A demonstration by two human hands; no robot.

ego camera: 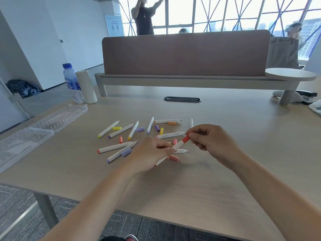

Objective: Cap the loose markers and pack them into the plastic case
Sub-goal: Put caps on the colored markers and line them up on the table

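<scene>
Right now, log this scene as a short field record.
left hand: grips white marker barrel
right hand: pinches red cap at that marker's end
loose markers: scattered uncapped on table
loose caps: lying among them
plastic case: open, at table's left, apart from the markers

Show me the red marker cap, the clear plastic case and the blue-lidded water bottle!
red marker cap [186,139], head view, middle of the cap
clear plastic case [59,117], head view, its far open half
blue-lidded water bottle [71,82], head view, its label
</scene>
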